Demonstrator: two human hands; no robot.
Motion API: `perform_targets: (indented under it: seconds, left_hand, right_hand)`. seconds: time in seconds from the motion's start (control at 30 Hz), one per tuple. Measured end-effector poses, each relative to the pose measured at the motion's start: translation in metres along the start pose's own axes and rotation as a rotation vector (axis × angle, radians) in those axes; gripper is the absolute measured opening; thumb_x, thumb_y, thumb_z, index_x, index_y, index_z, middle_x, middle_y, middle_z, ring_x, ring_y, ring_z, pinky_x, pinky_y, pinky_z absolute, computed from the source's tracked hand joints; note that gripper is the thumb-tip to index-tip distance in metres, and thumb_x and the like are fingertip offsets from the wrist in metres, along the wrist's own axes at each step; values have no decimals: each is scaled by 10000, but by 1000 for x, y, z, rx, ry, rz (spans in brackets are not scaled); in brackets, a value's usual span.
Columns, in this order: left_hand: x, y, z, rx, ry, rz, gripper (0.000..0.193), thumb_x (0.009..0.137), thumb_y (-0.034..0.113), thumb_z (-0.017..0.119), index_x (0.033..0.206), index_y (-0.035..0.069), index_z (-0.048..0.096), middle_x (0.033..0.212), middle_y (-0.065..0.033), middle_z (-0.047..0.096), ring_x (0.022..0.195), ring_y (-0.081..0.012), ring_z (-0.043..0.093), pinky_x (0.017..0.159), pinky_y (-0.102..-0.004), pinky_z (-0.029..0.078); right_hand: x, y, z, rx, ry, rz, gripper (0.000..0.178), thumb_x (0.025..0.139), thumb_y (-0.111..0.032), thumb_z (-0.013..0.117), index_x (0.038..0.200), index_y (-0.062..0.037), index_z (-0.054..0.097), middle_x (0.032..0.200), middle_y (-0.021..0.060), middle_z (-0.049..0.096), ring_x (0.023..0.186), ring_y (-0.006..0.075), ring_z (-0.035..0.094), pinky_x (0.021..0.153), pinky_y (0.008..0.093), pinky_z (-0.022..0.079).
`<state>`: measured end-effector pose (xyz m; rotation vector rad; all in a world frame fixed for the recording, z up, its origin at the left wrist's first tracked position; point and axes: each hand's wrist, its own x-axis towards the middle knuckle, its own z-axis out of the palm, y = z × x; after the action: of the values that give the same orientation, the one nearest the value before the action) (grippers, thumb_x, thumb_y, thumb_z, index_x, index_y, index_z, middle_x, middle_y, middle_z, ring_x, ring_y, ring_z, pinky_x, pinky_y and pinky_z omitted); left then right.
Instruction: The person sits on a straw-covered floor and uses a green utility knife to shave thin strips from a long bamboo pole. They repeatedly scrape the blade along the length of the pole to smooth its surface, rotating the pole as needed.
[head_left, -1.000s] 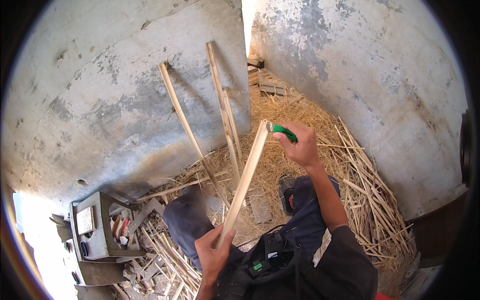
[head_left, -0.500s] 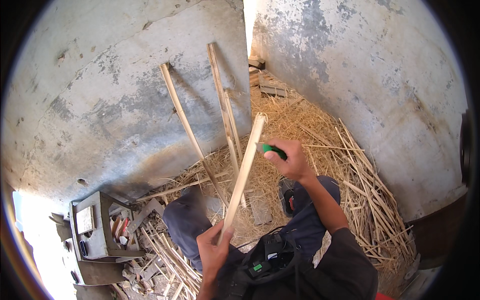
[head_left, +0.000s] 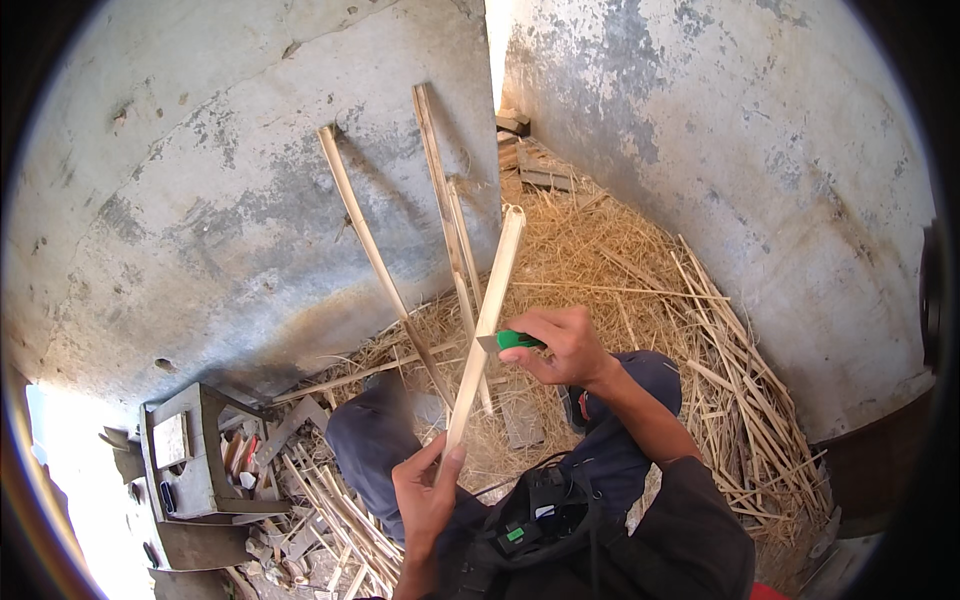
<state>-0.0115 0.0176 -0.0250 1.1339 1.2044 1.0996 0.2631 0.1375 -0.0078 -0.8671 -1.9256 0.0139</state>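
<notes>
My left hand (head_left: 426, 487) is closed round the lower end of a pale wooden strip (head_left: 487, 318), which slants up and away to the right in front of me. A thin curl of shaving clings to its far end. In my right hand (head_left: 566, 345) is a utility knife (head_left: 518, 341) with a green handle. Its short blade lies against the strip's right side, around the middle of its length. My right fingers wrap the handle and hide part of it.
Several long wooden strips (head_left: 362, 225) lean on the worn wall ahead. Straw-like shavings (head_left: 580, 240) cover the floor, and cut sticks (head_left: 745, 400) are heaped at the right. At the left stands a wooden stool (head_left: 205, 455) with odds and ends inside, beside more loose sticks (head_left: 335, 515).
My right hand and the knife have come down along the strip toward me, from near its far end to around its middle. The strip has tipped slightly left; my left hand keeps its grip.
</notes>
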Motion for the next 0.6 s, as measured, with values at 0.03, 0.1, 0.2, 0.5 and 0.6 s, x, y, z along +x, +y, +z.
perform_targets:
  seconds: [0.03,0.1,0.2,0.5,0.6]
  left_hand:
    - [0,0,0,-14,-7,-2,324,1039,56,747,1320,-105,731,904,33,671,783,-25,551,666,-201,422]
    - [0,0,0,-42,-22,-5,330,1042,55,743,1329,-106,726,907,35,671,783,-25,550,666,-201,422]
    - [0,2,-1,-29,-29,-23,333,1046,55,738,1337,-106,722,921,33,674,800,-29,558,684,-202,432]
    - [-5,2,-4,1,-42,-55,319,1039,59,752,1316,-99,735,960,19,702,849,-35,581,736,-203,458]
    - [-5,-4,-1,10,-37,49,339,1065,142,749,1318,-83,742,794,75,612,650,9,458,558,-194,299]
  right_hand:
    - [0,-1,-1,-6,2,2,346,946,-375,849,989,-40,771,766,68,707,597,225,687,528,349,524]
    - [1,-2,-2,-18,5,7,342,948,-373,848,980,-42,771,754,62,701,587,221,683,521,347,520]
    - [2,-2,-3,-36,10,8,342,947,-372,849,978,-41,769,751,60,700,581,216,680,517,345,517]
    - [5,8,-13,-85,96,66,312,968,-366,828,998,-58,783,801,70,746,629,228,723,549,333,552]
    - [6,14,-15,-80,109,40,313,972,-352,829,1003,-44,785,828,95,765,644,228,732,556,330,555]
